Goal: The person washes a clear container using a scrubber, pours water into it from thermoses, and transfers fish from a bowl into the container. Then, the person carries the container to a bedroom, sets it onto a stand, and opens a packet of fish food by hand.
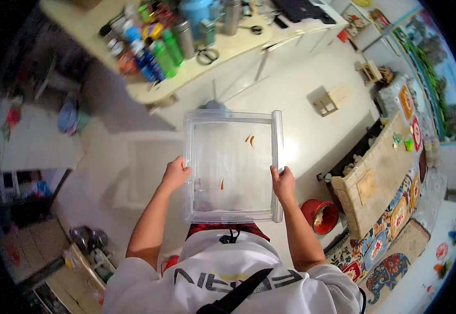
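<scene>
A clear, roughly square plastic container is held out in front of my body, over the floor. Gripping its left side wall is my left hand, thumb over the edge. On the opposite side, my right hand clasps the thick right rim. Inside the container are small orange fish-like shapes: one low and left of centre, and a close pair near the upper right. Whether there is water in it cannot be made out clearly.
A cream counter with bottles and scissors spans the top. At the right stand a red bucket, a stone-topped table and a patterned sofa. A small wooden stool sits on the floor.
</scene>
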A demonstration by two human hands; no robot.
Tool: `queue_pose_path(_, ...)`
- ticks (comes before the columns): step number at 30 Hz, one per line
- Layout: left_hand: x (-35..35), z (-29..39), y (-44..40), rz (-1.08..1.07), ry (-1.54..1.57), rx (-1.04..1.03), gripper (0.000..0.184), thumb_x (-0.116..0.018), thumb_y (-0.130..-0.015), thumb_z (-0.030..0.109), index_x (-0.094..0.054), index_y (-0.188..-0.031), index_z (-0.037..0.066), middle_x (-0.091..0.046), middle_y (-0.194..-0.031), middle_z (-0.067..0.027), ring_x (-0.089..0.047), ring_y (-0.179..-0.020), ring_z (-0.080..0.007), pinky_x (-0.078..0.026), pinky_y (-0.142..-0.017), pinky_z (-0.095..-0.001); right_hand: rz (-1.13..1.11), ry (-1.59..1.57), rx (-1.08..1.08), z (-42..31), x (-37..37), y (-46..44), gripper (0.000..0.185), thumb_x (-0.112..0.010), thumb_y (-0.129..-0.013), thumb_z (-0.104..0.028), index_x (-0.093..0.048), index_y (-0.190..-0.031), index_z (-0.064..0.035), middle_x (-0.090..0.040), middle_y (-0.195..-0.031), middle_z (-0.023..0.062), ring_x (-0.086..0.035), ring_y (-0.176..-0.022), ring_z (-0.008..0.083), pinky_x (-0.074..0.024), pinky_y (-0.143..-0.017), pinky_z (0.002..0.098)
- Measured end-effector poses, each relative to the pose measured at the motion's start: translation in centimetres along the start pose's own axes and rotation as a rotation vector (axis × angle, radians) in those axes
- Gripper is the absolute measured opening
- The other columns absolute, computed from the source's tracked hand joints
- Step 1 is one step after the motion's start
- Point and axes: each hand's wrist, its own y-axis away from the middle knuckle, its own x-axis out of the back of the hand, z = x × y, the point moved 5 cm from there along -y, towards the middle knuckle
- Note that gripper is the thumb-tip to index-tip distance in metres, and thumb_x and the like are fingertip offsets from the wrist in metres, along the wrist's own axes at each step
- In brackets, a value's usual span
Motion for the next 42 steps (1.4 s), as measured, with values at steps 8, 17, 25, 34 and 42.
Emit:
queue_pose_path(8,-5.6,23.8,-21.4,-0.235,-0.111,-0.301,0.024,-0.064,-0.076,0.015,-0.043,-0.072,0.003,-0.056,-0.06,-0.0154,-0.061,-0.051,-0.0284,-0.048,-0.051,-0.0423,0.218,-0.079,-0.22,0.9,13.3,-15.9,0.053,-0.066,-0.085,-0.046,-0.058,-0.08,0.006,-0.063,-0.076,0.0246,-0.063,-0.073,0.0388,-0.0482,-0.067,0.0444)
queue_pose_path(17,-15.4,48.7,-41.7,-0.315,-0.385,-0.545,0.025,-0.065,-0.075,0.014,-0.043,-0.07,0.004,-0.056,-0.061,-0.0138,-0.062,-0.051,-0.0256,-0.05,-0.05,-0.0383,0.377,-0.226,-0.348,1.6,26.9,-37.4,0.052,-0.066,-0.085,-0.045,-0.061,-0.084,0.007,-0.064,-0.077,0.0241,-0.063,-0.073,0.0373,-0.0487,-0.068,0.0435)
queue_pose_path(25,-23.5,73.0,-57.5,-0.429,-0.208,-0.583,0.024,-0.064,-0.075,0.012,-0.042,-0.068,0.005,-0.056,-0.059,-0.0134,-0.062,-0.051,-0.0238,-0.049,-0.048,-0.0373,0.505,-0.196,-0.405,2.5,39.5,-58.5,0.049,-0.068,-0.085,-0.042,-0.063,-0.091,0.0063,-0.066,-0.081,0.0232,-0.065,-0.077,0.0374,-0.0494,-0.071,0.0444)
queue_pose_path(34,-36.2,96.9,-75.5,-0.514,-0.339,-0.865,0.023,-0.064,-0.077,0.014,-0.044,-0.068,0.006,-0.053,-0.054,-0.0102,-0.061,-0.045,-0.0221,-0.049,-0.047,-0.0362,0.64,-0.268,-0.486,5.9,52.3,-80.2,0.053,-0.069,-0.082,-0.044,-0.061,-0.082,0.0083,-0.064,-0.08,0.0232,-0.063,-0.074,0.0334,-0.0485,-0.067,0.0421)
queue_pose_path(42,-48.3,117.0,-89.1,-0.523,-0.398,-0.943,0.023,-0.065,-0.075,0.017,-0.048,-0.07,0.002,-0.058,-0.067,-0.0171,-0.063,-0.058,-0.0297,-0.05,-0.056,-0.0403,0.705,-0.429,-0.554,11.5,62.8,-100.4,0.049,-0.07,-0.082,-0.043,-0.062,-0.08,0.0051,-0.065,-0.077,0.0201,-0.063,-0.071,0.0318,-0.0484,-0.067,0.0412)
